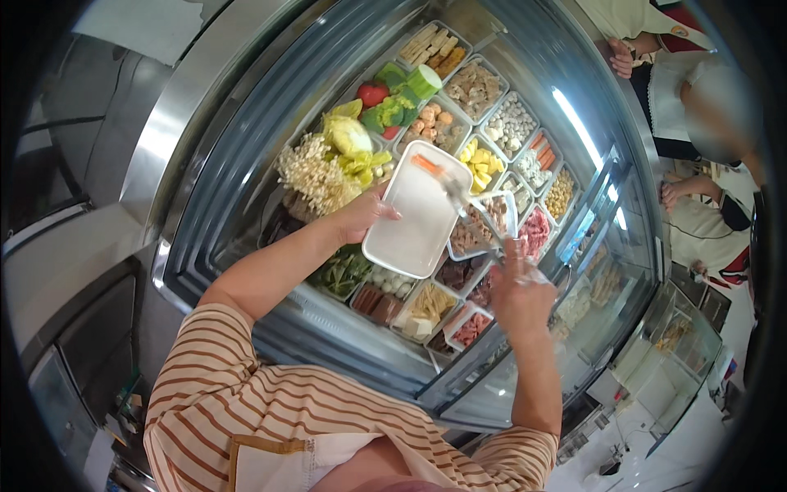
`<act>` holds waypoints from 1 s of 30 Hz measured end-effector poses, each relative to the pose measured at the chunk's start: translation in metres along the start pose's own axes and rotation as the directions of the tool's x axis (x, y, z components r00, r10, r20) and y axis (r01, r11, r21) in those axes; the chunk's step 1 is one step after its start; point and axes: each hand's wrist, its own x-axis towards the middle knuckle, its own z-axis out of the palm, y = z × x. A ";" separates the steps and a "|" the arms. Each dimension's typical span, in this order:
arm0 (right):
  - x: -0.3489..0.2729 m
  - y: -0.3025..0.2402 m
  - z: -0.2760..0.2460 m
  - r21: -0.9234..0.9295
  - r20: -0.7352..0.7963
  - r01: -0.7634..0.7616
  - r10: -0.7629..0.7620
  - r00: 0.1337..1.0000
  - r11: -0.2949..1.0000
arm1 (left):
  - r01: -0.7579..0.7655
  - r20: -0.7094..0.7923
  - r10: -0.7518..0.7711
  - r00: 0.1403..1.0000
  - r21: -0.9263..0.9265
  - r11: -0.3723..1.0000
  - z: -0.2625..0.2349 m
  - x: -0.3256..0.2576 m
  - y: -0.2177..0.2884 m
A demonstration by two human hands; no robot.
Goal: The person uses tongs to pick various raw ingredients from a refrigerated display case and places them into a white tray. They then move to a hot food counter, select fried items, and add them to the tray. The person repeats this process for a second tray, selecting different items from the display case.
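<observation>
My left hand [359,215] grips the left edge of a white rectangular tray [414,220] and holds it over a refrigerated display case. One orange-and-white strip of food [427,165] lies at the tray's far end. My right hand [519,291], in a thin clear glove, holds metal tongs [466,205] whose tips reach over the tray's right rim, near a tub of brownish pieces [469,238]. Striped sleeves cover both upper arms.
The case [246,164] holds many small tubs of food: enoki mushrooms [311,174], cabbage [348,135], tomato, corn, meatballs, sliced meat, tofu. Its curved glass front [611,271] runs along the right. Other people [697,107] stand beyond the glass at the upper right.
</observation>
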 end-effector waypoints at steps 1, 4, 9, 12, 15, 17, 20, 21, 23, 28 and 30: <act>-0.013 -0.013 -0.002 0.009 -0.022 0.082 -0.082 0.996 0.997 | 0.021 0.012 -0.021 1.000 -0.014 1.000 0.001 -0.012 -0.004; -0.022 -0.044 0.000 -0.043 0.173 0.012 -0.004 0.985 0.999 | 0.059 0.050 -0.057 0.997 -0.036 0.998 -0.002 -0.040 -0.012; -0.036 -0.065 -0.023 0.285 0.187 -0.134 0.082 0.979 0.949 | 0.026 -0.032 -0.027 0.999 -0.003 1.000 -0.005 -0.090 -0.015; -0.059 -0.057 -0.030 0.833 0.154 -0.274 0.275 0.949 0.481 | 0.036 -0.032 -0.036 0.999 -0.012 0.999 -0.026 -0.120 -0.005; -0.073 -0.045 -0.009 0.866 0.044 -0.251 0.435 0.899 0.432 | -0.072 -0.049 0.066 0.997 -0.121 0.990 -0.054 -0.162 0.004; -0.075 -0.051 0.014 0.377 0.069 -0.403 0.408 0.910 0.834 | -0.127 -0.114 0.121 0.986 -0.049 0.991 -0.064 -0.200 0.021; -0.067 -0.070 0.062 0.183 0.203 -0.336 0.299 0.932 0.924 | -0.239 -0.310 0.253 0.916 0.083 0.967 -0.081 -0.250 0.041; -0.063 -0.069 0.083 0.203 0.152 -0.241 0.213 0.965 0.949 | -0.265 -0.324 0.282 0.903 0.096 0.959 -0.084 -0.263 0.046; -0.046 -0.078 0.095 0.200 0.072 -0.139 0.128 0.989 0.970 | -0.295 -0.379 0.296 0.877 0.062 0.953 -0.096 -0.287 0.050; 0.005 -0.097 0.110 0.056 -0.012 0.033 -0.033 0.999 0.998 | -0.345 -0.432 0.325 0.842 0.033 0.938 -0.106 -0.306 0.040; 0.022 -0.102 0.110 -0.006 -0.112 0.112 -0.112 0.987 0.994 | -0.345 -0.446 0.313 0.838 0.010 0.939 -0.106 -0.302 0.031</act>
